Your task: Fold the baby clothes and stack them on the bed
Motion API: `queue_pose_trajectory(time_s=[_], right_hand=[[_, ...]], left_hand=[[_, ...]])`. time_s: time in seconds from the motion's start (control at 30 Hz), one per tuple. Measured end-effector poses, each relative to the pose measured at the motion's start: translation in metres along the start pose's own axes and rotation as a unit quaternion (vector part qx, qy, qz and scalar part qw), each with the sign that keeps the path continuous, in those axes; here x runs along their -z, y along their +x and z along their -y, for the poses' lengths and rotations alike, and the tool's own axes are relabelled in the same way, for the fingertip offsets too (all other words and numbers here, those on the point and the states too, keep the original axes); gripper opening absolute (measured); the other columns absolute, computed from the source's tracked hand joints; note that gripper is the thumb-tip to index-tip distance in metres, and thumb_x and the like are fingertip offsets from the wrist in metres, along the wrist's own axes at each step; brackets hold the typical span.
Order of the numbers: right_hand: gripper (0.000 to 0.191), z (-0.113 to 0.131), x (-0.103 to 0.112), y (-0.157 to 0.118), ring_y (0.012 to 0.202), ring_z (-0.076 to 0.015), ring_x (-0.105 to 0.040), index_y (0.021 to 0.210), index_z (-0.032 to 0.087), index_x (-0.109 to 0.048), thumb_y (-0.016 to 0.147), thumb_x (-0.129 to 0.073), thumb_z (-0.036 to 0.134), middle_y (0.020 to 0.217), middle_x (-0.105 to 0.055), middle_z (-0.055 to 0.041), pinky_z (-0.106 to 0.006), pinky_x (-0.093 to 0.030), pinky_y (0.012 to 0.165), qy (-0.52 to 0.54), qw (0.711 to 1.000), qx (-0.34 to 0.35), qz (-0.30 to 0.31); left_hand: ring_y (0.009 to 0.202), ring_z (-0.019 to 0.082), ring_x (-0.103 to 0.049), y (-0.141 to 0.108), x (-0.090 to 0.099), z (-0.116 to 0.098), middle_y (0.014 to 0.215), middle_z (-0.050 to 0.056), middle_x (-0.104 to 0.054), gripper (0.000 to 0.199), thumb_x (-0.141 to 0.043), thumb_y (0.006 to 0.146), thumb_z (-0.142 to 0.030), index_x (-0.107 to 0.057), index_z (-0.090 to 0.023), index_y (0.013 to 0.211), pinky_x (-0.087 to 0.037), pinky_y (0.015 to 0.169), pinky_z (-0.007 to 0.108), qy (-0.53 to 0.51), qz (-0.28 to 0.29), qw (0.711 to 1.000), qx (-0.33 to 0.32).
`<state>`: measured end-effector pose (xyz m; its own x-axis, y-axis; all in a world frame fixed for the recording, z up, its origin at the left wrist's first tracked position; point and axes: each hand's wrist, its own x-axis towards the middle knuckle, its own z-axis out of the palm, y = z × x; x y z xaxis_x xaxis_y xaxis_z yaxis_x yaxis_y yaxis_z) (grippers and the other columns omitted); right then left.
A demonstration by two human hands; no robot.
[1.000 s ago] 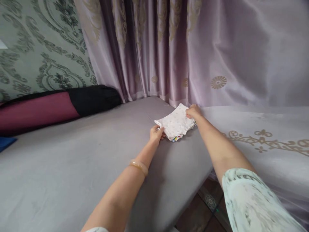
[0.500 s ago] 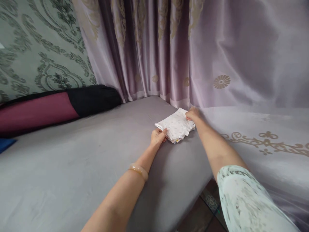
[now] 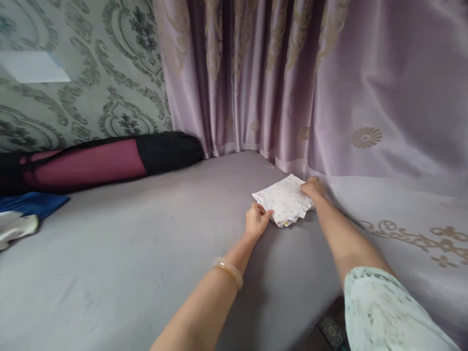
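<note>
A small stack of folded cloth (image 3: 285, 199), white with a faint print on top, lies at the far right of the grey bed sheet (image 3: 146, 243). My left hand (image 3: 258, 219) is closed at the stack's near left edge, thumb on top and fingers curled at the side. At the opposite right edge, my right hand (image 3: 312, 188) pinches the cloth, its thumb on top and its other fingers partly hidden. A hint of yellow shows among the lower layers at the front.
Lilac curtains (image 3: 248, 83) hang along the bed's back and right side. A long black and maroon bag (image 3: 95, 161) lies against the patterned wall. Blue cloth (image 3: 47, 204) and white cloth (image 3: 16, 229) lie at the far left. Beyond the bed's lower right edge, dark floor shows.
The view has swung left, so the stack and hands appear farther right and slightly lower, and the white cloth has come into view. Both hands stay on the stack.
</note>
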<state>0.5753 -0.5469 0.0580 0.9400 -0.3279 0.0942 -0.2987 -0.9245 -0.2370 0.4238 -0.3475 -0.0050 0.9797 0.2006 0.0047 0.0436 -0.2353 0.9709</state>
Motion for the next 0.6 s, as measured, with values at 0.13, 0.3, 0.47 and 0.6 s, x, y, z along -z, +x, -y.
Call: queue_pose_trajectory(time_s=[0.13, 0.3, 0.47, 0.6], right_hand=[[0.046, 0.004, -0.005, -0.016, 0.123, -0.0329, -0.054, 0.132, 0.006, -0.053, 0.096, -0.039, 0.031, 0.128, -0.058, -0.0251, -0.044, -0.044, 0.100, -0.046, 0.994, 0.099, -0.030], [0.057, -0.011, -0.025, -0.019, 0.143, -0.0319, -0.029, 0.147, 0.019, -0.041, 0.100, -0.016, 0.042, 0.155, -0.036, -0.0112, -0.053, -0.023, 0.115, -0.081, 0.982, 0.157, 0.068], [0.059, -0.022, -0.032, -0.013, 0.139, -0.0315, -0.036, 0.148, 0.018, -0.039, 0.100, -0.013, 0.041, 0.152, -0.040, -0.0135, -0.054, -0.025, 0.114, -0.077, 0.983, 0.160, 0.055], [0.065, -0.021, -0.021, -0.013, 0.138, -0.0346, -0.039, 0.148, 0.013, -0.039, 0.098, -0.011, 0.044, 0.151, -0.040, -0.0199, -0.052, -0.029, 0.112, -0.061, 0.978, 0.183, 0.084]], left_hand=[[0.072, 0.016, -0.065, -0.005, -0.001, 0.005, 0.076, 0.002, -0.069, 0.026, -0.069, 0.082, -0.030, -0.051, -0.020, 0.096, -0.047, 0.071, 0.026, 0.000, -0.006, 0.999, -0.034], [0.074, 0.014, -0.064, -0.004, -0.001, 0.011, 0.081, 0.000, -0.070, 0.010, -0.062, 0.086, -0.024, -0.057, -0.022, 0.095, -0.047, 0.073, 0.024, 0.036, 0.041, 0.994, -0.095], [0.078, 0.016, -0.064, -0.010, 0.003, 0.011, 0.086, 0.003, -0.071, 0.011, -0.059, 0.088, -0.026, -0.065, -0.020, 0.095, -0.049, 0.076, 0.025, 0.075, 0.079, 0.986, -0.126], [0.085, 0.017, -0.066, -0.025, 0.021, 0.013, 0.098, 0.008, -0.072, 0.028, -0.061, 0.086, -0.023, -0.064, -0.016, 0.113, -0.051, 0.081, 0.026, 0.075, 0.126, 0.984, -0.102]])
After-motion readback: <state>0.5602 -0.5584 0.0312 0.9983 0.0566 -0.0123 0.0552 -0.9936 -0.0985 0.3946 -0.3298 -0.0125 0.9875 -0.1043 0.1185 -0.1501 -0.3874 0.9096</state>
